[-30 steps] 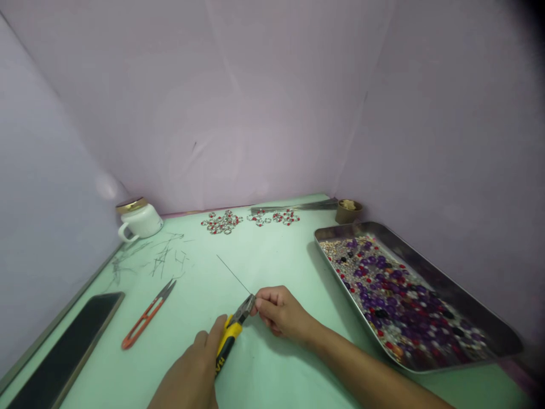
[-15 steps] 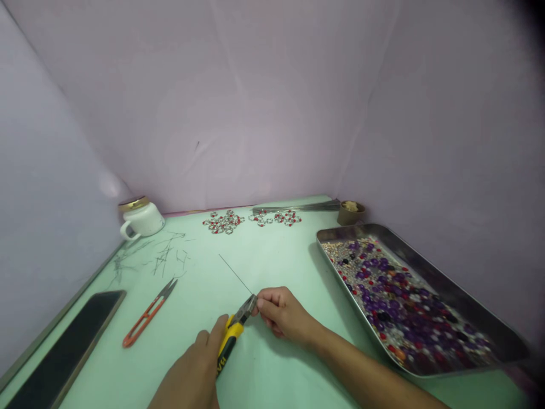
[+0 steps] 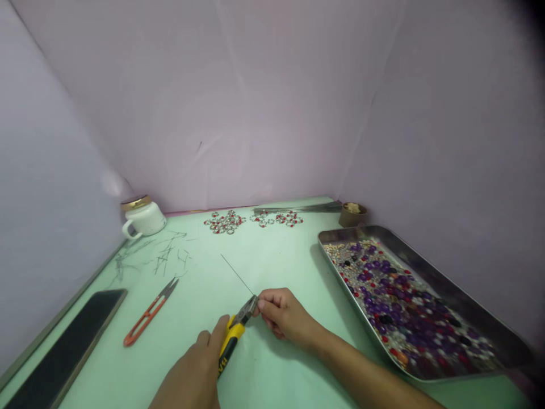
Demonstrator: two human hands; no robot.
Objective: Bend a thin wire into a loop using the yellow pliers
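Note:
My left hand (image 3: 193, 363) is closed around the yellow and black handles of a pair of pliers (image 3: 236, 335). The plier jaws point up and right, and their tip meets the fingers of my right hand (image 3: 283, 315). A thin straight wire (image 3: 237, 274) runs up and left from the jaw tip. My right thumb and forefinger pinch at the wire's lower end, beside the jaws; whatever else is between them is hidden. On the table to the left lie orange-handled thread snips (image 3: 149, 315), blades pointing away from me.
A metal tray (image 3: 419, 379) of mixed beads stands at right. Small beaded rings (image 3: 225, 222) lie at the back, near a bundle of wires (image 3: 298, 209) and a small brown pot (image 3: 352, 216). At left are a white lidded mug (image 3: 147, 220), wire offcuts (image 3: 163, 258) and a phone (image 3: 68, 349).
Hardly anything differs. The whole view has shifted slightly, while both hands, the pliers and the wire keep the same position relative to each other.

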